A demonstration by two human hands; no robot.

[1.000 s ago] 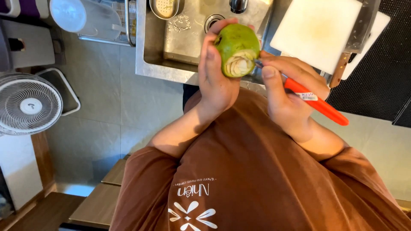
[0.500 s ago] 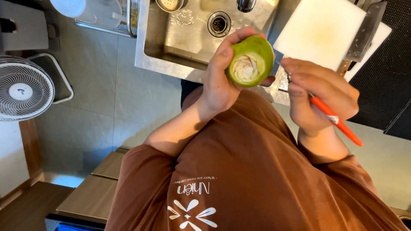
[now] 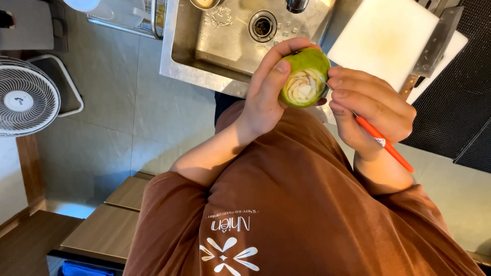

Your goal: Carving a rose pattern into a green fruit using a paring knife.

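Note:
My left hand (image 3: 266, 99) grips a round green fruit (image 3: 305, 76) over the front edge of the sink, thumb across its side. The cut face, pale and carved into petal-like layers, points toward me. My right hand (image 3: 373, 105) sits right beside the fruit and holds a small knife with a thin orange handle (image 3: 386, 146). Its blade tip touches the fruit's right edge; most of the blade is hidden by my fingers. My brown shirt fills the lower part of the view.
A steel sink (image 3: 204, 48) with a drain lies ahead. To its right is a white cutting board (image 3: 383, 38) with a cleaver (image 3: 434, 43) on it, then a black mat (image 3: 455, 112). A white fan (image 3: 23, 97) stands on the tiled floor at left.
My left hand has turned the fruit so the carved pale face shows fully. My right hand with the knife has moved back in against the fruit's right side.

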